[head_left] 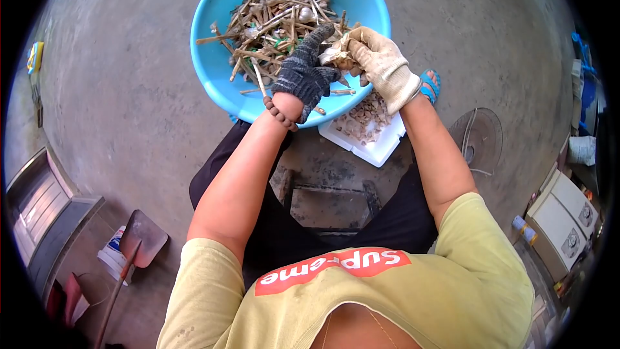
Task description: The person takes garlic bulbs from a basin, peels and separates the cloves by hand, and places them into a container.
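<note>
A big blue basin point(210, 71) holds a heap of dried garlic bulbs with long stalks point(278, 22). Over its near right side is my left hand point(307, 68) in a dark grey knit glove, thumb and fingers spread beside a pale garlic bulb point(336, 57). My right hand point(381, 64), in a cream glove, has its fingers curled round that bulb and its loose skins. Partly under the basin's edge, a white foam box point(378, 152) contains many small cloves or peelings point(363, 123).
A low dark stool or frame point(329, 194) stands between my knees. On the right are a round fan point(476, 141) and a white cabinet point(558, 216). At lower left lie a shovel point(143, 239) and a white bucket point(115, 258).
</note>
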Tool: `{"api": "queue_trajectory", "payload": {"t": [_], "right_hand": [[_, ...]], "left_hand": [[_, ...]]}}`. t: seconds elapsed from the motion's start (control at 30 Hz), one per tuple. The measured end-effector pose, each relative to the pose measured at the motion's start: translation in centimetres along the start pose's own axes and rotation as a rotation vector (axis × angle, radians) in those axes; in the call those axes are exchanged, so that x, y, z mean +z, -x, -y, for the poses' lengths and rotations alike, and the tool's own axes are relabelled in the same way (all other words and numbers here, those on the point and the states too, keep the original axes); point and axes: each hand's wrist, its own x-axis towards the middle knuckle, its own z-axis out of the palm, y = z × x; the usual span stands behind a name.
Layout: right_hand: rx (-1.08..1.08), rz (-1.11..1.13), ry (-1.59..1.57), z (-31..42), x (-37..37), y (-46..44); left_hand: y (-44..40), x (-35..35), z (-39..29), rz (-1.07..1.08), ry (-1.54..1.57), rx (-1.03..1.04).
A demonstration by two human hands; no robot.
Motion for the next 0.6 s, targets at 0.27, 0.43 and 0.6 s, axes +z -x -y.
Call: {"api": "queue_trajectory", "payload": {"t": [0.27,0.43,0.6], "right_hand": [[0.041,0.090,-0.135,0.6,-0.4,0.1],[-0.007,0.130,-0.074,0.0,-0.6,-0.2],[0.036,0.062,-0.206,-0.5,-0.7,-0.1]], "left_hand": [[-0.5,-0.3,-0.9,0.047,0.087,-0.214],[0.3,-0.1,-1.3,0.045,0.004,-0.184],[0.7,0.2,-0.8,0.118,0.152,-0.047]]}}
